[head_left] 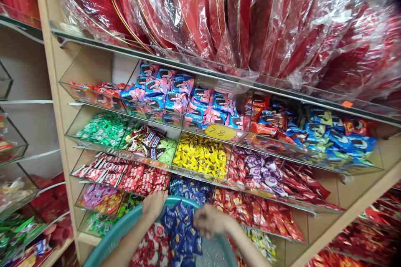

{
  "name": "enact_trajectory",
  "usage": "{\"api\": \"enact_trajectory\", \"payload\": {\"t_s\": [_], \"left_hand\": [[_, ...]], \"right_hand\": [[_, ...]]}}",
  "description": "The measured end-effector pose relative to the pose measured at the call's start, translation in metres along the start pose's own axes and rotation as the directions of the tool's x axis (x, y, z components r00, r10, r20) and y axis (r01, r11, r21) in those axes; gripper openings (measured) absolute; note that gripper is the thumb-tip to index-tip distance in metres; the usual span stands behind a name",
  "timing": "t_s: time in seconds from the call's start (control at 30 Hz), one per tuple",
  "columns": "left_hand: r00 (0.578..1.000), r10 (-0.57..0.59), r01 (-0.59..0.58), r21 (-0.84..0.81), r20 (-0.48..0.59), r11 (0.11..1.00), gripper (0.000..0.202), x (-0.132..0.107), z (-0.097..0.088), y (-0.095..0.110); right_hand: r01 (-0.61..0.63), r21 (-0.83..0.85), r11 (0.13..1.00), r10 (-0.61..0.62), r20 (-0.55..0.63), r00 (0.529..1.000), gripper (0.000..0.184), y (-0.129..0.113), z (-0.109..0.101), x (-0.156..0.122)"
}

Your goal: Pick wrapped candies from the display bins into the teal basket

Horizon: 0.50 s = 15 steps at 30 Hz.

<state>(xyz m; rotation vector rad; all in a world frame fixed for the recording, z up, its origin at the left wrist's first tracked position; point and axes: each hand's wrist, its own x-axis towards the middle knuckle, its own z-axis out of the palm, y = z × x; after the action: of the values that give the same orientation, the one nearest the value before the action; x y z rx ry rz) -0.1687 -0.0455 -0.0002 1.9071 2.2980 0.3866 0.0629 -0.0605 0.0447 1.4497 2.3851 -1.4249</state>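
Many blue packets (pixel 179 228) in basin (pixel 108 241), beside fingers (pixel 199 221)

Your basin (pixel 119 233) is teal, holding dark blue sweets (pixel 180 227) and red-and-white sweets (pixel 153 246). Before you sit yellow sweets (pixel 200 156) with black print, green sweets (pixel 103 129), purple-and-white sweets (pixel 260 171) and a yellow tag (pixel 220 132). Above them, the trays (pixel 219 8) are red with thin gold rims.

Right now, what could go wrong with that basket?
1. Only the left hand shows a grip on the basket, at its rim, so it might tip.
2. The blue packets are heaped near the rim under the blurred right hand, so some could slide out.
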Motion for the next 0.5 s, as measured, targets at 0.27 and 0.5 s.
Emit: {"api": "enact_trajectory", "payload": {"t_s": [0.27,0.5], "left_hand": [[1.000,-0.011,0.011,0.001,-0.013,1.000,0.049,-0.001,-0.001,0.000],[1.000,-0.007,0.008,0.011,-0.005,1.000,0.049,0.000,0.002,0.000]], "right_hand": [[-0.462,-0.359,0.811,0.139,-0.648,0.748,0.032,-0.001,-0.024,0.074],[-0.507,-0.374,0.777,0.194,-0.624,0.757,0.037,0.005,-0.028,0.086]]}}
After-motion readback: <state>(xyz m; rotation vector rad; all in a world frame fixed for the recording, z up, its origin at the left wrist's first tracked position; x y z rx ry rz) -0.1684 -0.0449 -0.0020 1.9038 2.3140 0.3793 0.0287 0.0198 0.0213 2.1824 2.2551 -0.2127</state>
